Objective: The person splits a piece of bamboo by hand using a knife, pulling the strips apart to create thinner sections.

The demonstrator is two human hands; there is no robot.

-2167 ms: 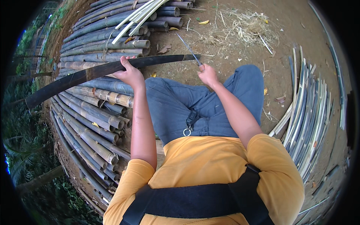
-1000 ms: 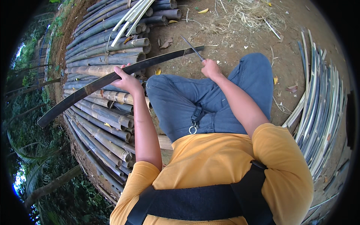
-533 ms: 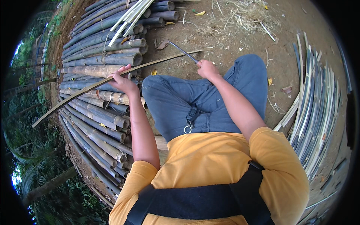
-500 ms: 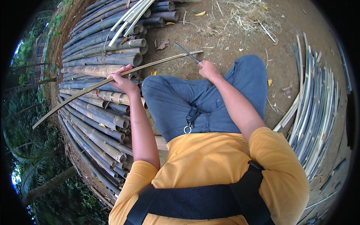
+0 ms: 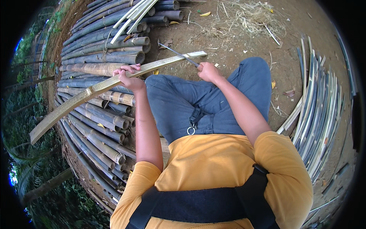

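Observation:
A long split bamboo strip [image 5: 82,95] slants from the left up toward the upper middle, its broad pale face with a node turned upward. My left hand [image 5: 129,76] is closed around it near its middle. In my right hand [image 5: 207,71] is the handle of a knife [image 5: 176,52], whose thin dark blade points up and left. The blade lies across the strip close to its far right end; whether it bites into the bamboo I cannot tell.
Stacked bamboo poles [image 5: 103,68] fill the left side, with pale split strips [image 5: 133,17] on top. A bundle of slats [image 5: 316,114] lies on the right. Fibrous shavings [image 5: 253,21] are heaped on the dirt ahead. My crossed legs [image 5: 183,99] are just below the knife.
The bamboo strip has turned from its narrow edge to its broad face. The knife blade has swung leftward and lies flatter, and my right hand has shifted slightly left.

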